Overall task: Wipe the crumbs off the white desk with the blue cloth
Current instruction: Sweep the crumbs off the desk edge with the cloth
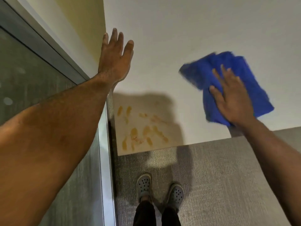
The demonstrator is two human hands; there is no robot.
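The white desk (187,38) fills the upper middle and right of the view. Orange-yellow crumbs and smears (141,129) lie on its near left corner, in shadow. A crumpled blue cloth (216,67) lies on the desk near the front edge at the right, blurred at its left side. My right hand (231,98) presses flat on the cloth with fingers spread. My left hand (114,57) rests flat and open on the desk's left edge, beside the wall, holding nothing. The cloth is well to the right of the crumbs.
A pale wall (78,30) and a glass panel with a metal frame (53,51) run along the left. Grey carpet (219,176) lies below the desk's front edge. My two feet in grey perforated clogs (160,188) stand on it.
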